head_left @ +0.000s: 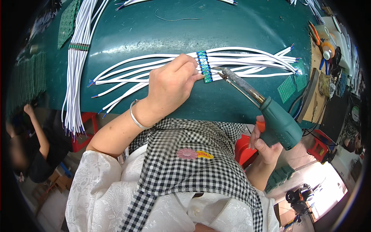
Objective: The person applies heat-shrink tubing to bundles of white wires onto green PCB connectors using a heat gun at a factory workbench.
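A green circuit board strip (207, 73) lies on the green table mat, with several white cables (127, 58) running out from both its sides. My left hand (170, 83) is closed beside the strip's left edge, its thumb and fingertips pinching a white cable there; the fingers partly hide the cable end. In my right hand (266, 145) is a green soldering gun (284, 125) with an orange trigger, gripped by the handle. Its long metal tip slants up to the left and ends just right of the strip, over the cables; whether it touches cannot be told.
A bundle of white cables with joined strips (79, 47) lies at the left. Green board panels (286, 89) rest at the right, near orange-handled pliers (315, 34) and a solder spool (328, 49). A loose thin wire (179, 19) lies at the back. Another person's arm (36, 125) shows far left.
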`<state>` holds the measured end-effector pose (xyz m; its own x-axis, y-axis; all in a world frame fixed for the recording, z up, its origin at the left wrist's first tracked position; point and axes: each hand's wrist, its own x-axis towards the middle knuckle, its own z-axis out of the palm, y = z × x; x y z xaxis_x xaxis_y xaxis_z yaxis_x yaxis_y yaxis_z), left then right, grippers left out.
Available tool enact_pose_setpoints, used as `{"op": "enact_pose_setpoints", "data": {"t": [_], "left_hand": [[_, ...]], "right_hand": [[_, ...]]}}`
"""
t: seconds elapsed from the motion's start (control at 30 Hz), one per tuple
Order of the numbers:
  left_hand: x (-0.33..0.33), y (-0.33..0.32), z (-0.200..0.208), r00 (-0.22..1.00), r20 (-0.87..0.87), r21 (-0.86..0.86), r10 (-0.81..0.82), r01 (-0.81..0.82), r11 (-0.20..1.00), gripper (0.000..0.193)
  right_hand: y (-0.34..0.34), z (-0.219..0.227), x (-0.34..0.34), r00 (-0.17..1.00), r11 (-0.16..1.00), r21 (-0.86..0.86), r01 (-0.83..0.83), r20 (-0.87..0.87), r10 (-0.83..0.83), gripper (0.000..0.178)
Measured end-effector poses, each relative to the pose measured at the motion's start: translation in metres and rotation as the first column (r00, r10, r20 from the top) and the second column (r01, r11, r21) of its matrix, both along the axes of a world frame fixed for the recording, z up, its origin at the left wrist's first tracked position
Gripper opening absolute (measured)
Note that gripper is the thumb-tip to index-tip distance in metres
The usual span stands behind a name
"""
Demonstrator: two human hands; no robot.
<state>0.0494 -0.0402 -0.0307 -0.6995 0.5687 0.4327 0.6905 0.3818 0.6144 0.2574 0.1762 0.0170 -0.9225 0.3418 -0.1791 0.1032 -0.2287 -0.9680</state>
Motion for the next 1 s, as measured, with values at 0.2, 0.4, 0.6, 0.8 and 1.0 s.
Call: {"op": "enact_pose_setpoints", "data": {"t": [0.2,0.4,0.6,0.8,1.0], "left_hand": [[-0.001,0.000,0.000,1.000,0.014,-0.007,-0.006,0.007,1.000,0.020],[-0.001,0.000,0.001,1.000,-0.003,0.003,-0.010,0.010,1.000,0.020],[0.000,0.000,0.001,1.000,-0.008,0.009,-0.003,0.003,1.000,0.020],[0.002,-0.001,0.001,1.000,-0.010,0.012,-0.004,0.004,1.000,0.020],[0.001,0.004,0.002,1.000,-0.018,0.005,-0.004,0.004,1.000,0.021]], "right_hand": [[0.010,-0.004,0.010,0.996,0.989,-0.121,-0.085,0.003,0.086,0.068],[0.008,-0.012,0.013,0.996,0.995,-0.048,-0.089,0.003,0.089,0.065],[0.002,-0.010,0.009,0.999,0.998,0.029,-0.051,0.019,0.050,0.072],[0.003,-0.006,0.006,0.998,0.993,-0.096,-0.066,-0.005,0.066,0.070],[0.002,-0.008,-0.011,0.995,0.998,-0.056,0.023,-0.097,-0.029,0.073]]}}
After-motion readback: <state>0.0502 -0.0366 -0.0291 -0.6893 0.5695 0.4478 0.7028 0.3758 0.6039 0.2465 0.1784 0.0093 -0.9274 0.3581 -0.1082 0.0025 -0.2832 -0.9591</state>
